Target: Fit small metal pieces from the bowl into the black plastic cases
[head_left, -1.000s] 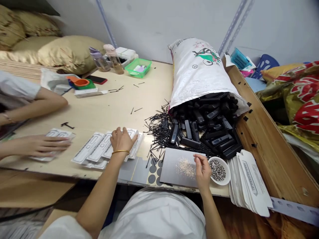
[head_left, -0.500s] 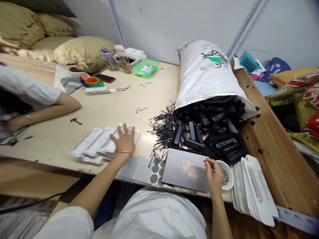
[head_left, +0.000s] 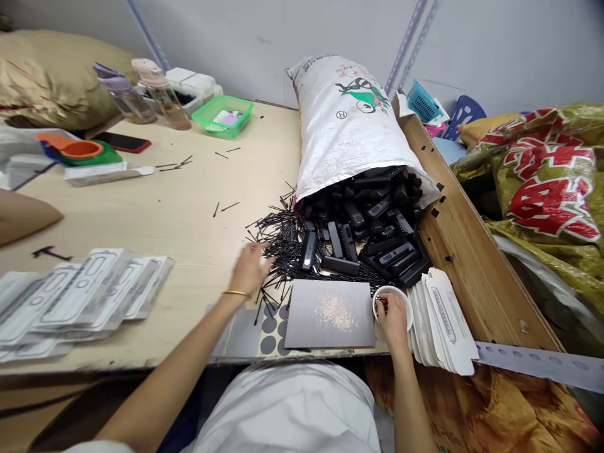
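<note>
My left hand, a gold bangle at its wrist, reaches over the table toward a heap of thin black sticks; its fingers are smeared by motion. My right hand dips pinched fingers into a small white bowl of tiny metal parts at the table's front edge. Between the hands lies a grey board with pale specks on it. A fan of white blister cards rests to the left, apart from my left hand.
A white woven sack spills black plastic parts toward me. Flat white cartons are stacked right of the bowl. Bottles, a green basket, a phone stand at the back. Another person's arm shows at left.
My left hand left the blister cards and moved right to the black sticks. My right hand went into the white bowl. The view swung right.
</note>
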`<state>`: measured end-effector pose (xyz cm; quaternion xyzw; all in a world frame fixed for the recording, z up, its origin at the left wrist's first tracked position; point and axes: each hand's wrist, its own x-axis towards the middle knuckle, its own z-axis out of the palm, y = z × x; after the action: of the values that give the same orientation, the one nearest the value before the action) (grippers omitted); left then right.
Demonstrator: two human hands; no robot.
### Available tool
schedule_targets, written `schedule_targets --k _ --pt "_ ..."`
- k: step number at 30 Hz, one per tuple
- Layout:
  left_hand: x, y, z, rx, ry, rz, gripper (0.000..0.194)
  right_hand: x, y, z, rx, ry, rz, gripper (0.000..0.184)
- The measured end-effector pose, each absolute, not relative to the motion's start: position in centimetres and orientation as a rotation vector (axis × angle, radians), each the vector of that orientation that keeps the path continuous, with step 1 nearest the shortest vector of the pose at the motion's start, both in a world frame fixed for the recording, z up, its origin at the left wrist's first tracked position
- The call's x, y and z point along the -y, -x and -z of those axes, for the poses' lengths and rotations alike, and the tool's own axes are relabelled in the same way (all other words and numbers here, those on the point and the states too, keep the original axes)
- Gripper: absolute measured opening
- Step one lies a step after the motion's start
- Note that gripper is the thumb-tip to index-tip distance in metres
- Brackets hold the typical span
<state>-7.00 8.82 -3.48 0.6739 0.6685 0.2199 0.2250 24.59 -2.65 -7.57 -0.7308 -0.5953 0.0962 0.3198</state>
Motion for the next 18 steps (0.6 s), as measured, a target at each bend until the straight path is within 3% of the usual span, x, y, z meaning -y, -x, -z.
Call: schedule_targets --k 5,11,18 --pt "-11.9 3.9 3.8 -1.905 -1.990 -0.421 0.079 2.8 -24.8 8.1 1.563 1.921 -0.276 0.021" --pt "-19.0 10.3 6.2 -2.190 -1.793 -0.483 0.071 2.8 -24.6 8.3 1.558 1.915 -0.219 0.026" --pt "-22.6 10.4 6.3 -1.683 -2.043 -0.463 0.058 2.8 -24.2 8.2 1.548 1.928 -0.189 0.032"
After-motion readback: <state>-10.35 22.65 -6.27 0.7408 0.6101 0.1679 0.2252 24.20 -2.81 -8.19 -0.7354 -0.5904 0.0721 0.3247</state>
